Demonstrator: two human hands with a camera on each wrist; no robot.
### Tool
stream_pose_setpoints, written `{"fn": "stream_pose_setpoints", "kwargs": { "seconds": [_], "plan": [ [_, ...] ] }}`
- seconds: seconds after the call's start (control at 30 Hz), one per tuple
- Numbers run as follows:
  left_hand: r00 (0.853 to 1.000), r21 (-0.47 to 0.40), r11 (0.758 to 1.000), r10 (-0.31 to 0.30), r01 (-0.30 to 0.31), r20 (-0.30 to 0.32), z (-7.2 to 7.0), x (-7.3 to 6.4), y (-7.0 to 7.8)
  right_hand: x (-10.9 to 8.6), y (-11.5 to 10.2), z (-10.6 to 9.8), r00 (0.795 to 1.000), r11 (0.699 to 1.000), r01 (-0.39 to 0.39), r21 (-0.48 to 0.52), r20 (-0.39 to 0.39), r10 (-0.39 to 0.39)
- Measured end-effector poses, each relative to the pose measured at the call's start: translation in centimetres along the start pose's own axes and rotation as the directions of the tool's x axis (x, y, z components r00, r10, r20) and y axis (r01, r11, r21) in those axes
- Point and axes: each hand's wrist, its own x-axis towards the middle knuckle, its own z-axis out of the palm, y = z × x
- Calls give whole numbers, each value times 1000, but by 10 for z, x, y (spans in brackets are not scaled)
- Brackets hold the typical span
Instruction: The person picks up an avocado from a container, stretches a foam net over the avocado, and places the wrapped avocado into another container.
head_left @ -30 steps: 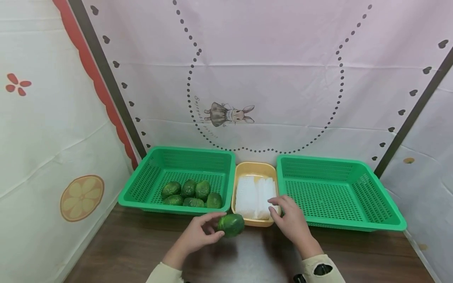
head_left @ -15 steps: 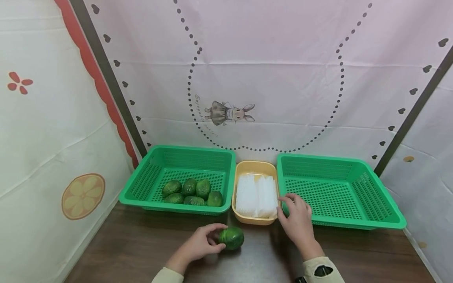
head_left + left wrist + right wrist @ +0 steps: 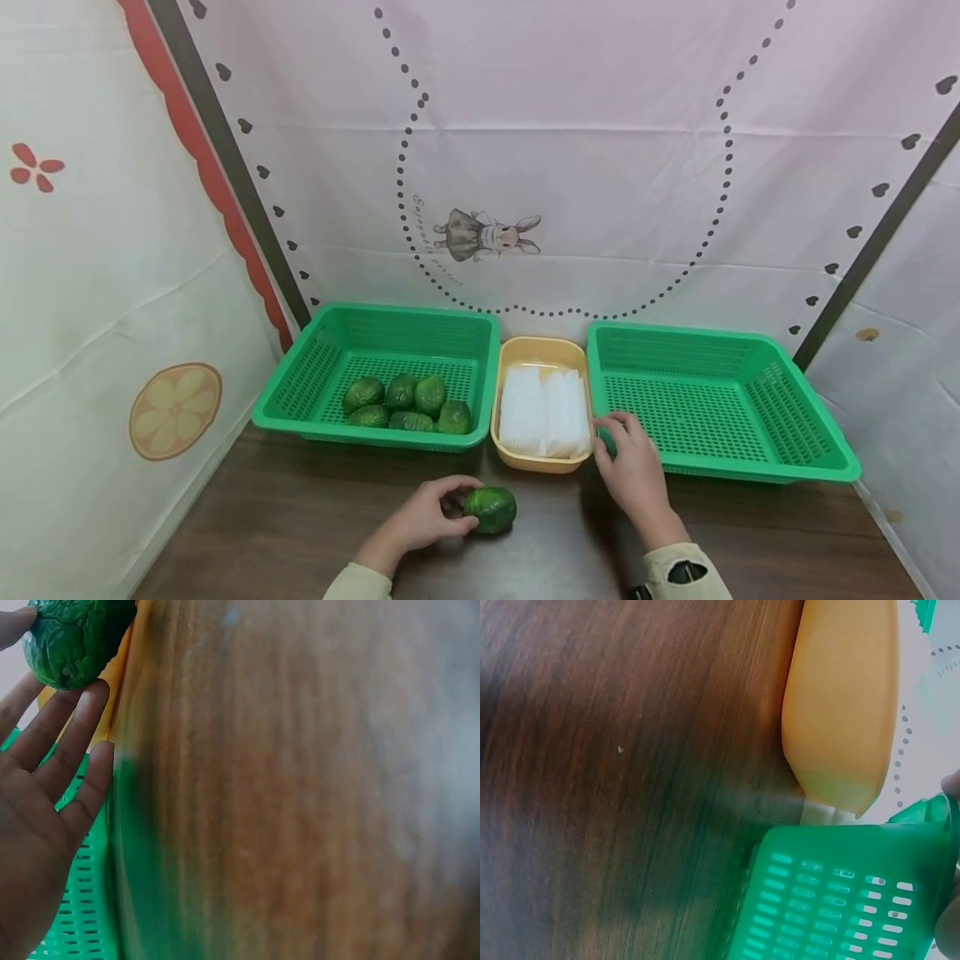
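My left hand (image 3: 427, 517) holds a dark green, wrinkled avocado (image 3: 491, 510) by its left end, low over the brown table in front of the yellow tray. In the left wrist view, thumb and fingertips meet the avocado (image 3: 79, 641) while the little finger stays off it. My right hand (image 3: 633, 471) hovers with loosely bent fingers at the near left corner of the right green basket (image 3: 757, 477), close beside the yellow tray (image 3: 540, 465). Only bits of its fingers (image 3: 949, 926) show at the basket rim in the right wrist view.
White foam net sleeves (image 3: 543, 412) lie stacked in the yellow tray. To its left, a green basket (image 3: 375, 317) contains several more avocados (image 3: 411, 422). A printed cloth (image 3: 600, 208) hangs behind the containers, and cloth walls stand at both sides.
My left hand has lowered the avocado toward the table, nearer to me. My right hand has shifted right, from over the foam sleeves to the right basket's corner.
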Motion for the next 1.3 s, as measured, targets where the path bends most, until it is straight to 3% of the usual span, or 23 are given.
{"fn": "stream_pose_setpoints", "kwargs": {
  "seconds": [0.37, 0.7, 1.3],
  "plan": [
    [1000, 44, 999, 5, -5, 10, 0, 4, -6, 1, 2, 0, 1000, 1000, 4, 3, 3, -4],
    [999, 6, 1000, 27, -27, 35, 0, 3, -7, 1, 2, 0, 1000, 1000, 6, 1, 8, -6],
    [999, 60, 997, 44, -45, 23, 2, 2, -6, 0, 1, 3, 1000, 1000, -1, -15, -12, 1]
  ]
}}
